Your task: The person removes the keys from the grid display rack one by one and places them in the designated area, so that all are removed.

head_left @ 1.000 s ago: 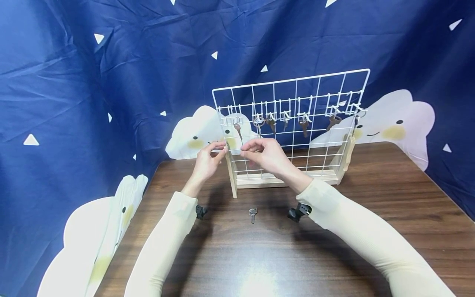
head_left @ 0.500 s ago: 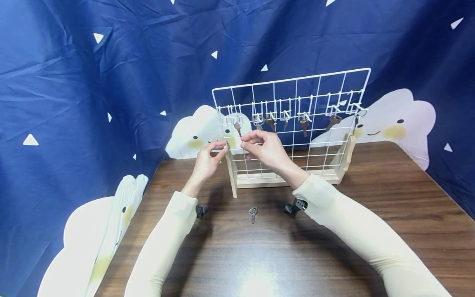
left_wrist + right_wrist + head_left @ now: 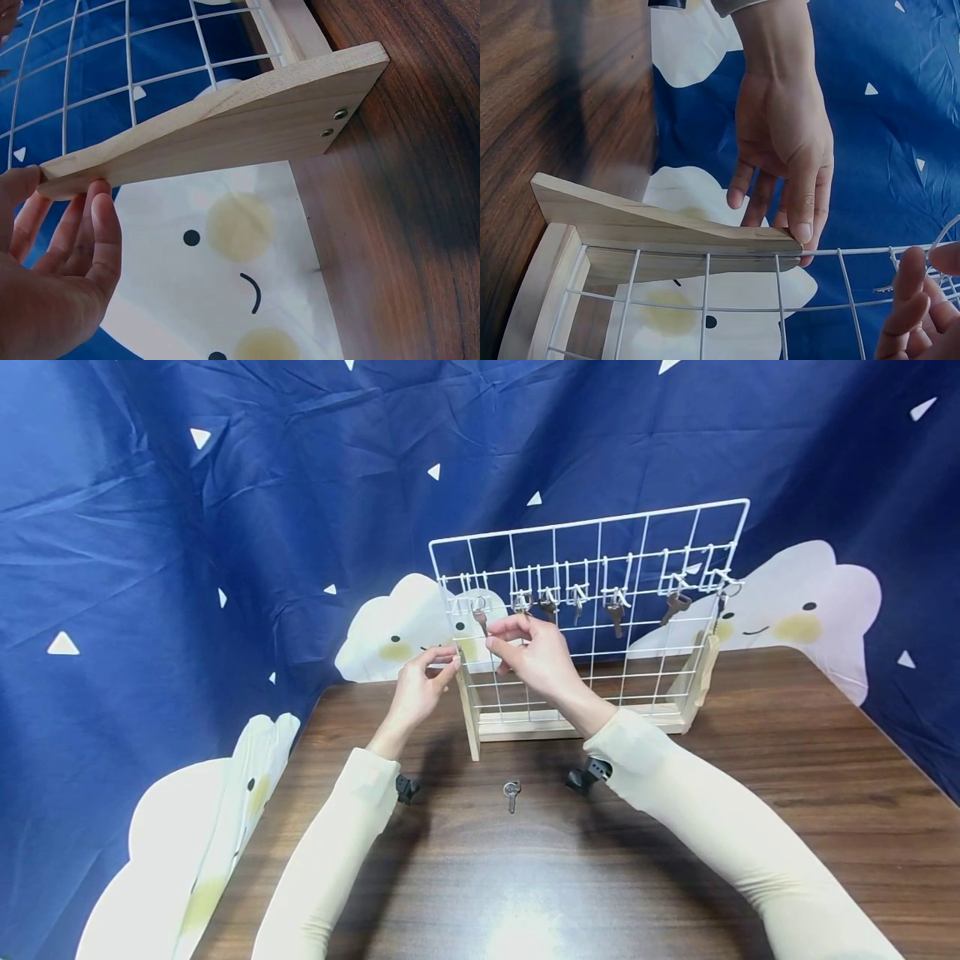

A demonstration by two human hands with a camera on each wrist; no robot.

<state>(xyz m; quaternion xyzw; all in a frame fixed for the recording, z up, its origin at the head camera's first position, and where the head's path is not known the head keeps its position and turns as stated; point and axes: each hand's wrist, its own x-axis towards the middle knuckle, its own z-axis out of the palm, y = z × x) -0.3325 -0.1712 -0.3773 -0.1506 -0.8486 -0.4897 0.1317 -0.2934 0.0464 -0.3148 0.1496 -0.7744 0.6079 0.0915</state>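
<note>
Two hands at a white wire grid (image 3: 592,521), mounted in a pale wooden stand on a brown wood-grain table (image 3: 637,877). With left hand (image 3: 417,689), pinching upper end of left wooden side piece (image 3: 225,127): narrow grip, thumb at the narrow edge, fingers bent round toward the outer face. With right hand (image 3: 542,664), reaching to the leftmost hanging key (image 3: 480,618): fingers curled, thumb and index tips close together at the key's lower end. Gripping or just touching, cannot tell; key tip hidden by fingers, right wrist view cutting off most of the hand.

Leftmost key hung by its ring at a white hook near the grid's left edge, just above the right fingertips. More hanging keys (image 3: 616,614) in a row along the hooks to the right. On the table in front of the stand, between the forearms: one loose key (image 3: 512,795), lying flat. Two screw heads (image 3: 340,114) low on the side piece's outer face. Behind everything, dark blue curtain (image 3: 390,443) with white triangles and cloud faces.
</note>
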